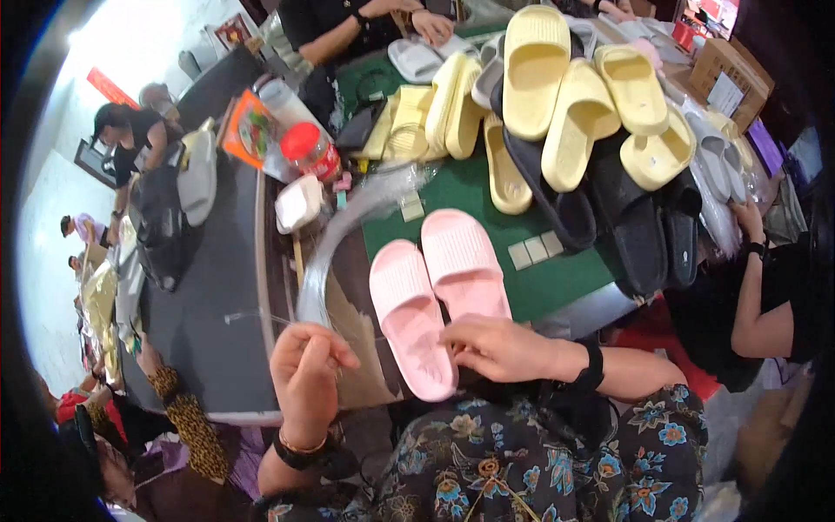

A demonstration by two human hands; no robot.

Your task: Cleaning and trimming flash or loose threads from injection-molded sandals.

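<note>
Head: pink slippers (417, 306); right hand (504, 350), fingers (468, 334) at edge.

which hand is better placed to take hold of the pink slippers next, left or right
Probably the right hand: its fingers are right at the pink slippers. The left hand is apart from them, near the clear strands, fingers curled.

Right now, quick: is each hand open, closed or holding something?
Left hand: fingers curled closed, near the clear strands; can't tell if it holds one.
Right hand: fingers bent at the pink slippers; grip can't be told.
</note>
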